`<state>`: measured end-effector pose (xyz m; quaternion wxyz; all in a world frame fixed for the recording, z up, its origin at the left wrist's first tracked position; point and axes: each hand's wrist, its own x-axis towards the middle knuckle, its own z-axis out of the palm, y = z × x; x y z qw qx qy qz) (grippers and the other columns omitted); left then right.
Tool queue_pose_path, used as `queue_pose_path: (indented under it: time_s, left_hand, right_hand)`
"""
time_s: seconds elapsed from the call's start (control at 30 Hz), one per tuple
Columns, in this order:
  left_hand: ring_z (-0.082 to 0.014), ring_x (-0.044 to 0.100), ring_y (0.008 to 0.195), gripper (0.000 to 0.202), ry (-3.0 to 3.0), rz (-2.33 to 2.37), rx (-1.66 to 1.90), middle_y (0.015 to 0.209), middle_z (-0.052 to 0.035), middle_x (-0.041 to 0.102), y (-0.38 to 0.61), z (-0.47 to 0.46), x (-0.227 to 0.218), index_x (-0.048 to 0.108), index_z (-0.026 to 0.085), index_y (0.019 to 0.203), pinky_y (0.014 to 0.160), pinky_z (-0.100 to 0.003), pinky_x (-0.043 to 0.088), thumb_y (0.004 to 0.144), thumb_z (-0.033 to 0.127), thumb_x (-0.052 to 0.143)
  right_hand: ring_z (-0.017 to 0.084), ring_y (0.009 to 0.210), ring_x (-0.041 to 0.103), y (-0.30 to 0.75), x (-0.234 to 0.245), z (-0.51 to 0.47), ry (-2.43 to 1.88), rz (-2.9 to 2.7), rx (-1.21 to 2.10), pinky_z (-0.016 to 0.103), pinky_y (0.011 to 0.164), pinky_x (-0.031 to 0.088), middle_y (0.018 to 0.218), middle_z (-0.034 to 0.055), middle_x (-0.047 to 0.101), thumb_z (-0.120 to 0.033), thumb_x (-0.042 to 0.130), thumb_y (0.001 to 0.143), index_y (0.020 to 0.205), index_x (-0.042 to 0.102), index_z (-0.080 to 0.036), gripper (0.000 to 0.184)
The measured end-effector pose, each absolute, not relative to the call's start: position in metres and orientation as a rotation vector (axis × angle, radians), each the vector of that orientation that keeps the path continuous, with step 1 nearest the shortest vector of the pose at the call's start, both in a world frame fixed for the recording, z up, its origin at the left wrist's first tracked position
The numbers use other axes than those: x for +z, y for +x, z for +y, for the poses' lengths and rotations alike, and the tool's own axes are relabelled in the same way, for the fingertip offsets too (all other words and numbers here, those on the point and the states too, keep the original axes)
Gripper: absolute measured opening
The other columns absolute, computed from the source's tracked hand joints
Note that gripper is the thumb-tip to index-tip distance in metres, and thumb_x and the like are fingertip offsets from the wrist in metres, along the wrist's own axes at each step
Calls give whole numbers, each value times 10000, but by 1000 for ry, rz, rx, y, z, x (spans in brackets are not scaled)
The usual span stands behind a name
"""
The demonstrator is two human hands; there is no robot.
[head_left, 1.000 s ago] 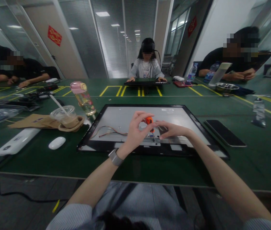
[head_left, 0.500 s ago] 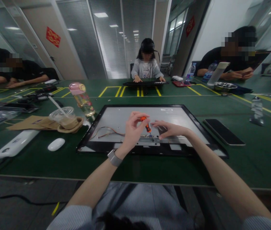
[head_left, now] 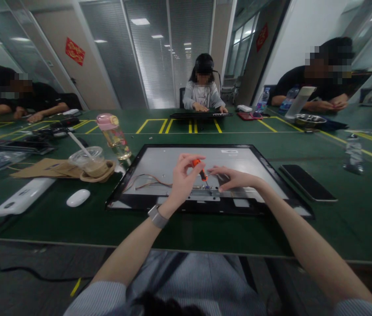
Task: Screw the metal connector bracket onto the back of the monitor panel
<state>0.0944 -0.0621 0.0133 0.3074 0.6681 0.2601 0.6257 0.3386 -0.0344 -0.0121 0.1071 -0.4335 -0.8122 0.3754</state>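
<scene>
My left hand point(head_left: 185, 174) is closed around the orange and black handle of a screwdriver point(head_left: 204, 176). The tool leans, its shaft pointing down at a metal strip point(head_left: 202, 192) along the near side of a flat display panel point(head_left: 149, 160). That panel lies grey side up in a black frame. Just right of the shaft, my right hand point(head_left: 233, 177) has its fingers stretched and thumb apart; whether the fingertips touch the panel I cannot tell. Thin coloured wires point(head_left: 149, 177) run over the panel's left part. The screwdriver's tip is too small to make out clearly.
Left of the panel are a white mouse point(head_left: 78, 198), a white power strip point(head_left: 24, 197), an iced drink cup point(head_left: 90, 160) and a pink-lidded bottle point(head_left: 113, 136). A black phone point(head_left: 307, 182) lies to the right. Several people sit around the green table point(head_left: 186, 232).
The view has shifted slightly. Both hands keep almost the same place, with the screwdriver still in my left hand.
</scene>
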Motion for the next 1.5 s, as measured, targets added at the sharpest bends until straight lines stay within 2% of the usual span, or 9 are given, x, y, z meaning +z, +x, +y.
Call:
queue_pose_path:
  time_s: [0.17, 0.27, 0.5, 0.57, 0.73, 0.93, 1.2, 1.4, 1.5]
  left_hand:
    - [-154, 629, 889, 244, 1672, 648, 1577, 972, -50, 654, 94, -60, 10, 641, 225, 1172, 842, -317, 529, 999, 288, 481]
    - [-171, 652, 934, 260, 1634, 596, 1540, 983, -60, 681, 94, -60, 9, 625, 210, 1147, 894, -353, 524, 1018, 275, 407]
    - [-155, 570, 865, 146, 1945, 675, 1709, 977, -35, 558, 97, -70, 9, 656, 224, 1011, 816, -323, 507, 913, 333, 650]
    - [-157, 566, 867, 121, 1989, 688, 1750, 951, -34, 557, 97, -73, 9, 663, 221, 1003, 825, -327, 501, 939, 312, 616]
    - [-163, 609, 903, 270, 1842, 569, 1607, 988, -55, 630, 97, -74, 10, 620, 239, 1210, 793, -309, 521, 1026, 289, 428]
    - [-148, 580, 841, 192, 1782, 735, 1688, 937, -40, 572, 94, -70, 14, 726, 229, 973, 757, -288, 520, 941, 381, 613]
    - [-169, 643, 899, 331, 1711, 657, 1602, 959, -60, 690, 93, -68, 13, 660, 216, 1200, 842, -329, 522, 1035, 300, 386]
    - [-157, 585, 885, 190, 1817, 739, 1673, 942, -41, 586, 93, -67, 14, 743, 235, 1014, 828, -308, 509, 916, 369, 649]
    - [-146, 594, 838, 220, 1788, 731, 1622, 921, -39, 594, 92, -67, 14, 713, 237, 1103, 784, -292, 519, 958, 342, 585]
  right_hand:
    - [335, 1536, 112, 337, -9, -36, -1322, -2388, 1097, 546, 1241, 123, 1616, 52, 355, -652, 759, 696, 1440, 513, -299, 860]
    - [336, 1536, 115, 337, -9, -35, -1318, -2390, 1101, 550, 1236, 144, 1621, 50, 344, -650, 760, 694, 1445, 505, -304, 865]
    - [344, 1540, 73, 338, -12, -34, -1330, -2369, 1129, 550, 1240, 122, 1624, 19, 335, -687, 756, 667, 1440, 509, -338, 884]
    - [339, 1539, 87, 338, -11, -34, -1317, -2382, 1118, 539, 1242, 131, 1623, 19, 337, -685, 753, 677, 1437, 515, -331, 872]
    - [323, 1538, 107, 339, -14, -33, -1294, -2392, 1098, 529, 1244, 142, 1615, 38, 351, -673, 755, 690, 1429, 525, -314, 853]
    - [340, 1534, 115, 340, -16, -32, -1269, -2408, 1079, 548, 1239, 131, 1600, 41, 378, -686, 742, 699, 1427, 527, -310, 848]
    - [335, 1534, 126, 338, -12, -34, -1303, -2392, 1088, 542, 1244, 127, 1607, 42, 369, -676, 756, 690, 1421, 534, -308, 849]
    - [329, 1539, 99, 338, -12, -35, -1311, -2384, 1099, 529, 1245, 134, 1615, 37, 357, -685, 757, 683, 1428, 524, -306, 868]
    - [334, 1539, 98, 338, -11, -35, -1319, -2382, 1097, 540, 1245, 123, 1618, 31, 351, -687, 761, 676, 1419, 534, -317, 861]
